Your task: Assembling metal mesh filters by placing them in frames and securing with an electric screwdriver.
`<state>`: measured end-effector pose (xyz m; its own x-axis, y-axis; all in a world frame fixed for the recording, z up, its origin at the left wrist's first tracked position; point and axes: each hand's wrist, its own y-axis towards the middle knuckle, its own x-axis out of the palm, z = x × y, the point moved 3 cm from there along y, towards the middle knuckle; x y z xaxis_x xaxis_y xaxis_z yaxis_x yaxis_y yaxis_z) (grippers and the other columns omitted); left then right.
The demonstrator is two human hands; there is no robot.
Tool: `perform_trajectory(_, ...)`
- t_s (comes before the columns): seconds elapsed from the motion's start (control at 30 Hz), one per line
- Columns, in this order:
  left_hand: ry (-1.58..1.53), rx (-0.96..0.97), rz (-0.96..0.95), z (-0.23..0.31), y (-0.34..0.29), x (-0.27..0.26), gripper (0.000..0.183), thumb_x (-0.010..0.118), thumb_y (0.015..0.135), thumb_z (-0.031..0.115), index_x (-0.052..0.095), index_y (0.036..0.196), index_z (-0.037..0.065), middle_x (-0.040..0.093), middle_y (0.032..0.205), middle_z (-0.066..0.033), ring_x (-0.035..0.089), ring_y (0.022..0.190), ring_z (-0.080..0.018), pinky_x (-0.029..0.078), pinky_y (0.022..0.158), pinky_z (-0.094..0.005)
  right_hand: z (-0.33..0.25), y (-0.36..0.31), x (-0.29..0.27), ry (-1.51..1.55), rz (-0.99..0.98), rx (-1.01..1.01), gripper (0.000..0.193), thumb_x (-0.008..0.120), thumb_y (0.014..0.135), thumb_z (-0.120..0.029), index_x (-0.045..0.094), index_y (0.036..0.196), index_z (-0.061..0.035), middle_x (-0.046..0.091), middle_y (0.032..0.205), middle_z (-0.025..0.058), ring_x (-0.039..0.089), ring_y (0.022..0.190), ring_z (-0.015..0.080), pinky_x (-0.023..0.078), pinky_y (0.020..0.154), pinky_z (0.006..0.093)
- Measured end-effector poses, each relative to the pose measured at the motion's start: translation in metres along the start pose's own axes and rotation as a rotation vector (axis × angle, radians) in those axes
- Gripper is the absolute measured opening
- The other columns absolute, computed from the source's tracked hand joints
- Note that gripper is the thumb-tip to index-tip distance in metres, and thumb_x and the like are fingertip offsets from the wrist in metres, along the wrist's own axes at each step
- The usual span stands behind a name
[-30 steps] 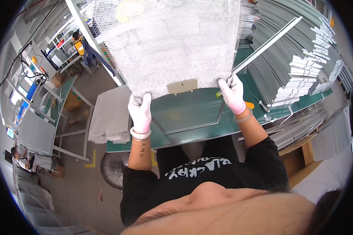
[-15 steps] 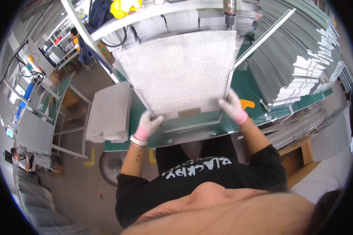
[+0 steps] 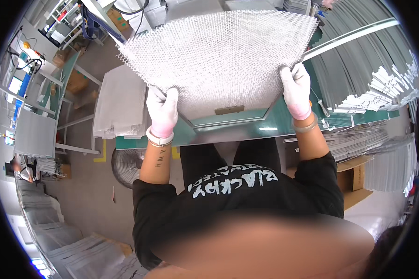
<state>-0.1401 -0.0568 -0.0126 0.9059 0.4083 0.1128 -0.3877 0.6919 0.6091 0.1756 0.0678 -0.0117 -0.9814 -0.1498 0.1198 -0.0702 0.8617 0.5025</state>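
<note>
I hold a large rectangular sheet of silver metal mesh (image 3: 219,56) flat in front of me, over a green worktable (image 3: 246,125). My left hand (image 3: 162,110), in a white and pink glove, grips the sheet's near left corner. My right hand (image 3: 296,89), gloved the same way, grips its near right edge. A small brass-coloured tab (image 3: 229,110) sits on the sheet's near edge between my hands. The mesh hides most of the tabletop.
A stack of similar mesh sheets (image 3: 118,107) lies left of the table. Long grey metal strips (image 3: 368,65) are piled on the right. A floor fan (image 3: 128,165) stands under the table's left end. Cardboard boxes (image 3: 354,179) sit at lower right, racks with panels (image 3: 35,135) at far left.
The mesh sheet has come down and toward me, from raised upright to lying nearly flat over the table. Both hands kept their grip on its near corners and moved closer to my body.
</note>
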Motion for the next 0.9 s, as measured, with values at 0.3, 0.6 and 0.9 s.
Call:
perform_trajectory(0.3, -0.007, -0.192, 0.004, -0.075, -0.06, -0.017, 0.044, 0.07, 0.095, 0.016, 0.052, 0.129, -0.004, 0.065, 0.113, -0.0045, 0.06, 0.094, -0.0107, 0.047, 0.085, -0.0255, 0.062, -0.05, -0.007, -0.199, -0.113, 0.002, 0.028, 0.057, 0.097, -0.009, 0.06, 0.121, 0.0047, 0.067, 0.112, 0.0051, 0.059, 0.102, 0.0103, 0.048, 0.092, 0.0292)
perform_trajectory(0.6, 0.102, -0.104, -0.233, 0.016, 0.019, -0.031, 0.038, 0.058, 0.084, -0.002, 0.059, 0.122, -0.004, 0.065, 0.117, -0.0099, 0.06, 0.107, -0.0155, 0.045, 0.098, -0.0298, -0.008, 0.016, -0.015, 0.046, -0.218, 0.087, 0.03, 0.052, 0.098, -0.012, 0.059, 0.123, 0.0026, 0.067, 0.113, 0.0072, 0.061, 0.102, 0.0132, 0.047, 0.094, 0.0293)
perform_trajectory(0.9, -0.156, 0.294, -0.246, 0.031, 0.002, 0.0, 0.013, 0.059, 0.1, 0.017, 0.061, 0.1, 0.003, 0.058, 0.089, -0.007, 0.053, 0.073, -0.0172, 0.046, 0.066, -0.0333, -0.029, -0.002, -0.005, -0.066, -0.232, -0.224, 0.029, 0.057, 0.103, -0.029, 0.055, 0.102, 0.0005, 0.066, 0.086, 0.0142, 0.064, 0.079, 0.0197, 0.054, 0.072, 0.0325)
